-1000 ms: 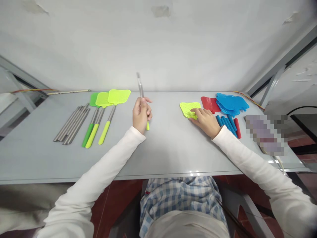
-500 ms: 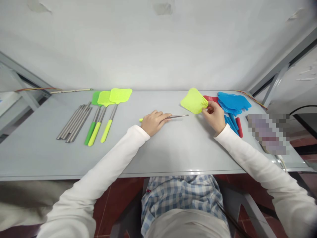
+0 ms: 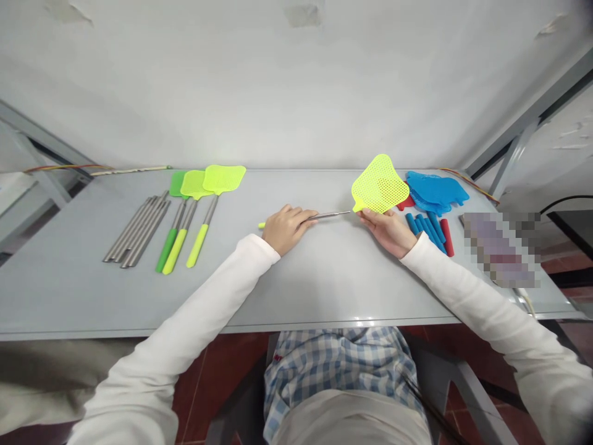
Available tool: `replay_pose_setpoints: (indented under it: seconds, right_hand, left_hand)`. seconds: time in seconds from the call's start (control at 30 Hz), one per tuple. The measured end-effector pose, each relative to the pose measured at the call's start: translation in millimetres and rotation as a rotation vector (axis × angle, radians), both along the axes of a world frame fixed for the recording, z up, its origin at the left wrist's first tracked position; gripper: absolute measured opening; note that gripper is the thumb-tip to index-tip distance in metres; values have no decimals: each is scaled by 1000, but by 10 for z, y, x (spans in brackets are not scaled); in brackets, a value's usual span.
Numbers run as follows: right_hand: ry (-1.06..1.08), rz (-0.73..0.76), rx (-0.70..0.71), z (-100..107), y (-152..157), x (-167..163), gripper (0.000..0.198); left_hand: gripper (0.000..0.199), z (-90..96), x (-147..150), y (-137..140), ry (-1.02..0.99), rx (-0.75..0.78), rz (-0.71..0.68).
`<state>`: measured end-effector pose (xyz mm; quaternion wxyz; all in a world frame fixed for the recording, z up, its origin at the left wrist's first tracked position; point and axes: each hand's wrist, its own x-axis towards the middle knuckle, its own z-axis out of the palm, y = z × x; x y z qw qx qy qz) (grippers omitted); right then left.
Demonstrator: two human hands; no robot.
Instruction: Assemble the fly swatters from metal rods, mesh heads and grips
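My left hand (image 3: 290,228) is closed around a thin metal telescopic rod (image 3: 331,215) with a yellow grip end showing at its left side. The rod's bare tip points right. In my right hand (image 3: 389,230) is a yellow perforated fly swatter head (image 3: 380,184), pinched near its narrow neck. That neck faces left and lies close to the rod's tip; a small gap seems to separate them. Behind the right hand lies a red swatter head (image 3: 406,203), partly hidden. Blue swatter heads (image 3: 438,190) are stacked to its right.
Several bare metal tubes (image 3: 136,232) lie at the left. Beside them are a green swatter (image 3: 167,250) and two yellow swatters (image 3: 198,246). Blue grips (image 3: 433,230) and a red grip (image 3: 447,238) lie at the right, near a blurred-out phone-like object (image 3: 503,250).
My right hand has turned the yellow swatter head so its neck points left toward the rod, and has shifted slightly left. The left hand and rod have barely moved.
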<state>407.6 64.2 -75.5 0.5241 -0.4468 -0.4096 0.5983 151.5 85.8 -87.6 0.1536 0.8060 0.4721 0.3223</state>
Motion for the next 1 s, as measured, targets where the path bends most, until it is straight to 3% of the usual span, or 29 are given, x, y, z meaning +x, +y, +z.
replay_pose_setpoints:
  seconds: [0.1,0.2,0.4,0.67,1.0]
  right_hand:
    - [28,16,-4,-3,-7,-12,32]
    - [51,16,-2,-7,-9,-19,34]
    - [21,35,10,-16,-10,-20,41]
    - [9,46,-9,-46,-3,-10,32]
    - [34,48,-80,-40,-79,-98,36]
  left_hand:
    - [34,9,-7,-11,218,89,17]
    - [35,9,-5,-18,306,149,30]
    - [35,10,3,-28,319,180,41]
    - [37,6,-5,-42,325,234,29]
    - [42,-17,46,-61,343,306,-14]
